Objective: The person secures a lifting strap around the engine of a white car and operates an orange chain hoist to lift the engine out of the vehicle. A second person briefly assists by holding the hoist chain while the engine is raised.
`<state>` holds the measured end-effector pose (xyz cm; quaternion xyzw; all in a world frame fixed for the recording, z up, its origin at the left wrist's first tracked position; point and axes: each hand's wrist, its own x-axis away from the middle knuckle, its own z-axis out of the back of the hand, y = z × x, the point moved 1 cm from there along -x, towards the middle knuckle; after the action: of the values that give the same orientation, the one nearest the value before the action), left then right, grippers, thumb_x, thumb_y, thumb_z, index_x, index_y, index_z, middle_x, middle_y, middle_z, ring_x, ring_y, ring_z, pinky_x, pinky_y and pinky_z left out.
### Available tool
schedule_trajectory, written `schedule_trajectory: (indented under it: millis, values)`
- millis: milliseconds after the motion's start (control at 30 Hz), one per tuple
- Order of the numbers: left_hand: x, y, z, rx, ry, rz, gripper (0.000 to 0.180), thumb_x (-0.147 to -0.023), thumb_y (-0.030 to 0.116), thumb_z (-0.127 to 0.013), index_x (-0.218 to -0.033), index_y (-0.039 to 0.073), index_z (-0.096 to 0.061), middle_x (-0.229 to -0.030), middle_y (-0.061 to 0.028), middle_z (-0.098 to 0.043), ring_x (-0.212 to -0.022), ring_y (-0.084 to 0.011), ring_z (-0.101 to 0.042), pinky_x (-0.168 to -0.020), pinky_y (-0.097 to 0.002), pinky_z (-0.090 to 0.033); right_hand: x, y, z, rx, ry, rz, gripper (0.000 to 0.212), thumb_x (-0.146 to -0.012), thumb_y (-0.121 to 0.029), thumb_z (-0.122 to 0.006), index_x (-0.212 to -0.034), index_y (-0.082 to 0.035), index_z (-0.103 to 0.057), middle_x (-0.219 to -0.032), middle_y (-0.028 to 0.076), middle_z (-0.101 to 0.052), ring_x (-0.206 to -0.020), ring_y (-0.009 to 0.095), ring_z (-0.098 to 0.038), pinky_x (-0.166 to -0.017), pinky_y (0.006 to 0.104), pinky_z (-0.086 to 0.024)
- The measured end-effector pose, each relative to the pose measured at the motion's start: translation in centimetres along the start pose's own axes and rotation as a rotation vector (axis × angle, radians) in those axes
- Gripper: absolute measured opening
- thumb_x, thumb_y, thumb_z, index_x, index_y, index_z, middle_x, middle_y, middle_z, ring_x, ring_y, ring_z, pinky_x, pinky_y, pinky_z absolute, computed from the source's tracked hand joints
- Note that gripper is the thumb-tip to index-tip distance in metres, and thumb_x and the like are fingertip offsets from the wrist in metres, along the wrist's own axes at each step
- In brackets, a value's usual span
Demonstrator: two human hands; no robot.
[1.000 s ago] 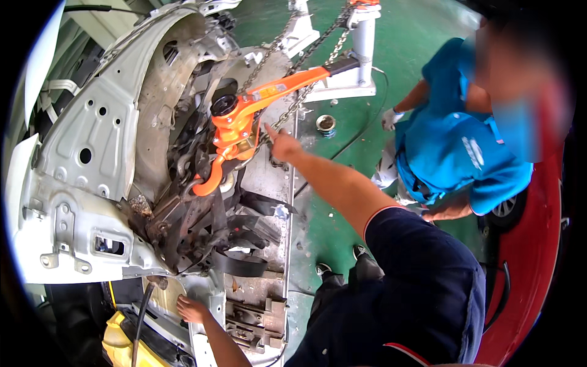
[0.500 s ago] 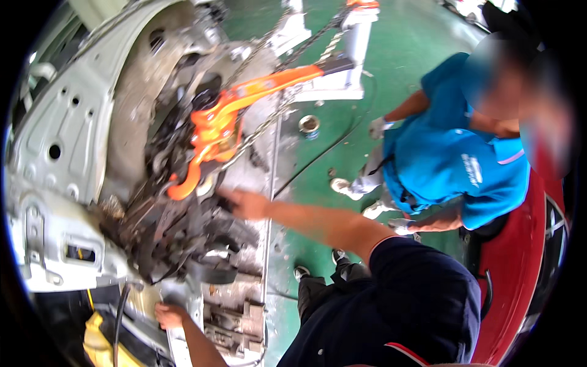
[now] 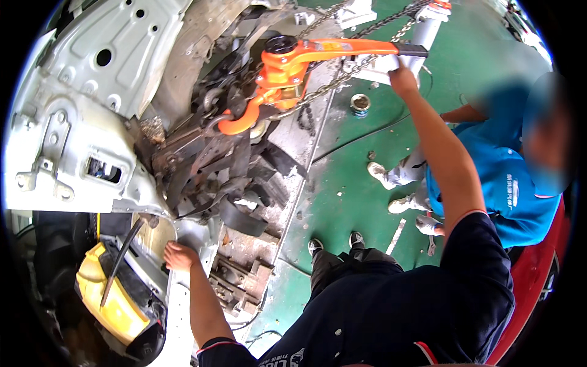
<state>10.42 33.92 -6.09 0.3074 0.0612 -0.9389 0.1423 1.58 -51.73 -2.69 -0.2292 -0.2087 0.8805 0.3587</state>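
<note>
1. The orange lever hoist [image 3: 282,74] lies at the clock's centre, over the damaged bodywork; its orange hook [image 3: 241,123] points toward 7–8 o'clock, among dark metal parts.
2. Its lever [image 3: 351,47] reaches nearly to 3 o'clock, ending in a black grip [image 3: 411,50].
3. The right hand [image 3: 403,82] is at 3 o'clock, just below that grip, a finger raised toward it; I cannot tell whether it touches or grasps.
4. A chain [image 3: 348,77] slants up toward 2–3 o'clock, near a white post [image 3: 426,38].
5. Dark straps [image 3: 243,218] lie heaped toward 6–7 o'clock.
6. The left hand [image 3: 180,255], at 7 o'clock, has fingers bent at a pale body panel's edge [image 3: 177,290]; whether they grip is unclear.
7. A co-worker in a blue shirt [image 3: 520,183] bends toward 4 o'clock.
</note>
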Motion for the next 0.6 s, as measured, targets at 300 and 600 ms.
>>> schedule_trajectory:
  millis: [300,600]
  values:
    - [0.1,0.4,0.9,0.016,0.025,0.007,0.053,-0.106,0.043,-0.025,-0.106,0.010,-0.066,-0.109,-0.0099,-0.066,-0.104,-0.0340,-0.058,-0.087,-0.0512,-0.041,7.8,-6.3,-5.0,-0.231,-0.375,0.219,0.064,-0.089,-0.016,-0.061,-0.150,-0.011,-0.041,-0.112,0.017,-0.069,-0.099,0.036,-0.068,-0.088,0.0398,-0.054]
    - [-0.3,-0.9,-1.5,-0.153,0.030,0.030,0.039,-0.104,0.038,-0.037,-0.099,0.012,-0.066,-0.105,-0.0089,-0.069,-0.098,-0.0350,-0.062,-0.074,-0.0529,-0.044,20.5,-25.2,-14.4,-0.476,-0.613,0.241,0.094,-0.086,-0.028,-0.065,-0.160,-0.022,-0.007,-0.132,0.028,-0.055,-0.113,0.045,-0.060,-0.100,0.0493,-0.048]
